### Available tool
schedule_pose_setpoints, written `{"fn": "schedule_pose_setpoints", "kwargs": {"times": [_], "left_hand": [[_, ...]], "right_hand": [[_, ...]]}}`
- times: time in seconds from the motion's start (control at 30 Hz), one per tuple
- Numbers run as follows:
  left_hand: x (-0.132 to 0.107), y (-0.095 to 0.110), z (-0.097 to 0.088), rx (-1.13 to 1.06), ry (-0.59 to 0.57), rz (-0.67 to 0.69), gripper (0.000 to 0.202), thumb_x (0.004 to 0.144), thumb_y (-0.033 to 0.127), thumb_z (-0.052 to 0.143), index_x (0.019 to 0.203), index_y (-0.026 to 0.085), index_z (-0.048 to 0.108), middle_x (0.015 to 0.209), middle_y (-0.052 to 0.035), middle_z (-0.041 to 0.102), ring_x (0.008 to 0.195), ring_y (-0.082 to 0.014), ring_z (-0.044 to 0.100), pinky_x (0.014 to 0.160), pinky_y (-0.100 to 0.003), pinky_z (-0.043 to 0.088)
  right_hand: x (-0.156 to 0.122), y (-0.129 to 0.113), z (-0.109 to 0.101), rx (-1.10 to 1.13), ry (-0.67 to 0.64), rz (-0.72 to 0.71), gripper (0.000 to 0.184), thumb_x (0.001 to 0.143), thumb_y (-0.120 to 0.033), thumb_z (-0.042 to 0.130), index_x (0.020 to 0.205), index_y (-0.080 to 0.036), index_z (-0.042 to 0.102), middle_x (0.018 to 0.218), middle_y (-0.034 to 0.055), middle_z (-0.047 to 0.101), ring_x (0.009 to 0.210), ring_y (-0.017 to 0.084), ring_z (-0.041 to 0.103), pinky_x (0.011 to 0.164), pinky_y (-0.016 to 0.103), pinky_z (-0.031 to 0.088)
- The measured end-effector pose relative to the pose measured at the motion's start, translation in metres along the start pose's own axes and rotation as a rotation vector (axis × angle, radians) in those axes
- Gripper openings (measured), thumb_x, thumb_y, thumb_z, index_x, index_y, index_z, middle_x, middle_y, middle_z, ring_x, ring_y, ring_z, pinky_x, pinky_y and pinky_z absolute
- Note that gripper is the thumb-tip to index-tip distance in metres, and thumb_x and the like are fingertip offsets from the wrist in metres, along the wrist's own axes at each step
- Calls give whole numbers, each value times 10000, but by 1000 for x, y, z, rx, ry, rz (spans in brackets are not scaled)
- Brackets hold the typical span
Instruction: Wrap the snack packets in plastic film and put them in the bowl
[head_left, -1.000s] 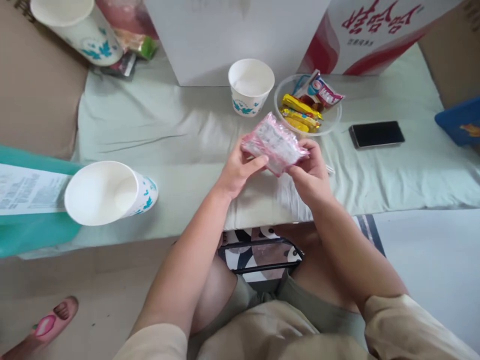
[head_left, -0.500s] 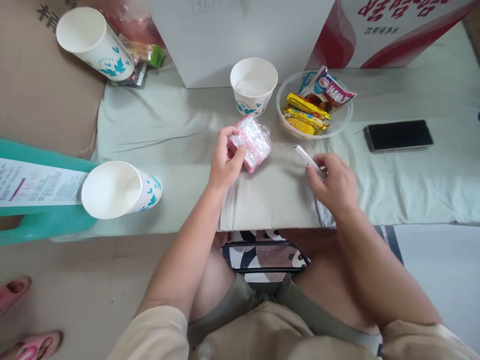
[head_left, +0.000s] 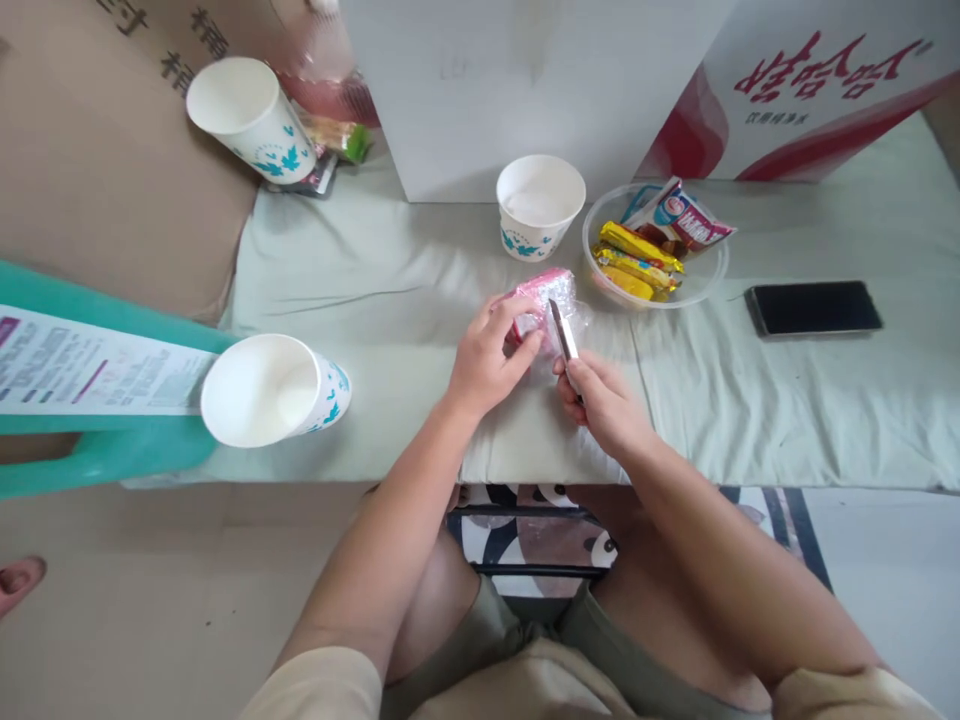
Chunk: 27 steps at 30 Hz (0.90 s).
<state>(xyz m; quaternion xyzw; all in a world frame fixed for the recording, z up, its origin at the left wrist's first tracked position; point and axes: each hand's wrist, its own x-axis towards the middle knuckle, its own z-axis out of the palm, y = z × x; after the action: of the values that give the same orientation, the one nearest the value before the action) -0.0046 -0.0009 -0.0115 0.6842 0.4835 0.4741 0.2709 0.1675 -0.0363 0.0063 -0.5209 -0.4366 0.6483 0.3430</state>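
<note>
My left hand (head_left: pixel 486 358) grips a small pink and clear plastic packet (head_left: pixel 541 300) resting on the pale green cloth (head_left: pixel 390 290). My right hand (head_left: pixel 600 398) is closed round a thin blade-like tool (head_left: pixel 564 330), perhaps a small knife. Its tip points up against the packet's right side. Both hands meet at the packet, just in front of a white paper cup (head_left: pixel 540 205).
A clear bowl (head_left: pixel 709 285) of wrapped snacks stands right of the cup, a black phone (head_left: pixel 814 307) further right. Another paper cup (head_left: pixel 270 390) lies on its side at left by a teal stool (head_left: pixel 105 450); a third cup (head_left: pixel 251 120) lies at back left. Boxes (head_left: pixel 540 90) line the back.
My right hand let go of the packet, picked up the thin tool from the cloth, and brought it back against the packet. My left hand kept the packet and set it lower.
</note>
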Motion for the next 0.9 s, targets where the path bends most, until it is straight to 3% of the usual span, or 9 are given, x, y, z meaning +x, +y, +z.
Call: {"fn": "schedule_pose_setpoints", "kwargs": {"times": [0.2, 0.27, 0.33, 0.43, 0.57, 0.63, 0.7, 0.8, 0.9], "left_hand": [[4, -9, -15, -183, 336, -163, 339, 940, 503, 626, 1177, 284, 519, 1192, -44, 606, 1032, -171, 614, 885, -283, 500], [4, -16, -18, -161, 461, -215, 356, 961, 530, 588, 1200, 290, 479, 1232, -59, 564, 1086, -174, 595, 909, -286, 495], [1, -18, -16, -113, 488, -249, 353, 961, 502, 599, 1194, 273, 465, 1224, -79, 550, 1105, -187, 582, 946, -308, 486], [-9, -7, -8, -11, 356, -300, 339, 916, 416, 674, 1145, 241, 496, 1150, -91, 578, 1051, -207, 592, 964, -345, 483], [-28, 25, -3, 159, 145, -341, 337, 924, 399, 634, 1214, 256, 539, 1140, -77, 614, 896, -192, 623, 816, -332, 529], [-33, 34, -6, 260, 118, -312, 362, 935, 407, 605, 1259, 255, 553, 1191, -96, 604, 969, -218, 640, 805, -344, 546], [-33, 33, -11, 331, 98, -264, 326, 929, 371, 604, 1222, 231, 596, 1246, -125, 583, 1103, -255, 628, 859, -370, 556], [-27, 22, -15, 347, 14, -212, 209, 911, 221, 572, 1104, 199, 648, 1206, -126, 620, 1116, -250, 632, 958, -396, 541], [-22, 15, -14, 296, -61, -187, 195, 920, 178, 529, 1073, 197, 649, 1095, -95, 684, 1041, -226, 657, 979, -396, 537]], "right_hand": [[-11, 1, -12, -296, -58, -31, 436, 885, -642, 543, 852, -210, 594, 517, -68, 425, 439, 104, 379, 448, 255, 288], [-13, 3, -26, -408, 25, -120, 399, 913, -593, 520, 889, -212, 636, 577, -38, 487, 484, 127, 442, 482, 273, 347], [-12, 4, -43, -599, 191, -274, 354, 909, -540, 535, 934, -220, 684, 721, 18, 583, 606, 170, 546, 572, 316, 435], [-6, 7, -66, -946, 375, -432, 322, 891, -478, 555, 970, -224, 738, 882, 85, 634, 809, 247, 618, 743, 404, 501], [-2, 10, -86, -1221, 460, -339, 343, 909, -426, 516, 1050, -227, 757, 954, 105, 644, 858, 275, 635, 746, 412, 511], [-3, 10, -91, -1297, 502, -274, 353, 908, -399, 520, 1122, -241, 752, 1018, 109, 650, 857, 273, 643, 727, 402, 515], [-4, 10, -92, -1310, 561, -285, 393, 892, -374, 547, 1220, -243, 722, 1071, 120, 648, 882, 281, 653, 758, 418, 530], [-3, 10, -80, -1215, 605, -496, 415, 873, -349, 588, 1252, -209, 685, 1126, 150, 648, 1015, 315, 657, 902, 483, 535], [3, 11, -53, -1015, 431, -694, 409, 886, -350, 597, 1272, -218, 633, 1216, 150, 665, 1145, 314, 640, 985, 494, 526]]}}
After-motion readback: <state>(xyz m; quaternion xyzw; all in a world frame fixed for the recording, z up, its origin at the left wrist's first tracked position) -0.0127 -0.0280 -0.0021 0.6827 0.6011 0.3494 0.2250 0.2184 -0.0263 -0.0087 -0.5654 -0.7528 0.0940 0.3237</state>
